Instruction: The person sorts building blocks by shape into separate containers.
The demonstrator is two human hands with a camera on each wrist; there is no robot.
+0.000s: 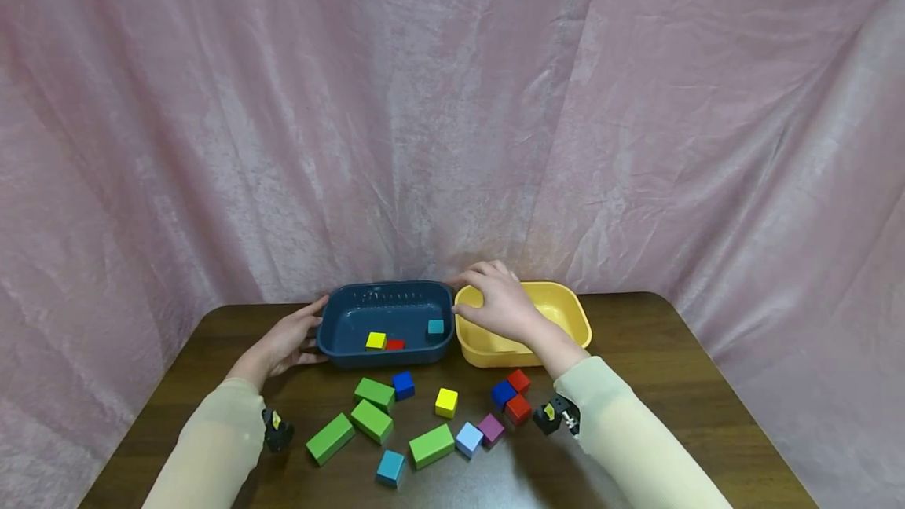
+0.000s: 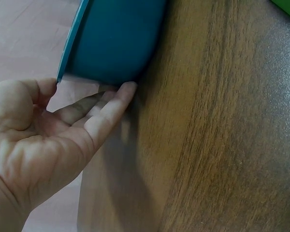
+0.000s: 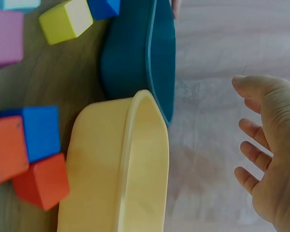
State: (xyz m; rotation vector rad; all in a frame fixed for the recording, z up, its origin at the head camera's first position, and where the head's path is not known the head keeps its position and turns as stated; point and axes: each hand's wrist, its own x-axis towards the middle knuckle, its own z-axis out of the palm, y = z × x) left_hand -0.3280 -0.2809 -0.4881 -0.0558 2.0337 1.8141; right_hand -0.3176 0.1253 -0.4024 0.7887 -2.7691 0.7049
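A dark blue plastic basin [image 1: 353,320] stands at the back of the table with a yellow cube [image 1: 375,341], a red block [image 1: 395,344] and a light blue cube [image 1: 435,327] inside. My left hand [image 1: 286,342] is at its left end; in the left wrist view the thumb meets the rim and the extended fingers lie along the outer wall. A yellow basin [image 1: 562,309] sits beside it on the right. Over the yellow basin's left part, near where the two rims meet, my right hand [image 1: 500,303] hovers with nothing in it, its thumb spread from its fingers.
Several green rectangular blocks [image 1: 432,446] lie in front of the basins. Among them are a blue cube [image 1: 403,385], a yellow cube [image 1: 446,402], a light blue block [image 1: 390,467], a pale blue cube [image 1: 469,439] and a purple cube [image 1: 491,430]. Red cubes [image 1: 518,409] touch another blue cube [image 1: 503,393]. A pink curtain [image 1: 452,140] hangs behind.
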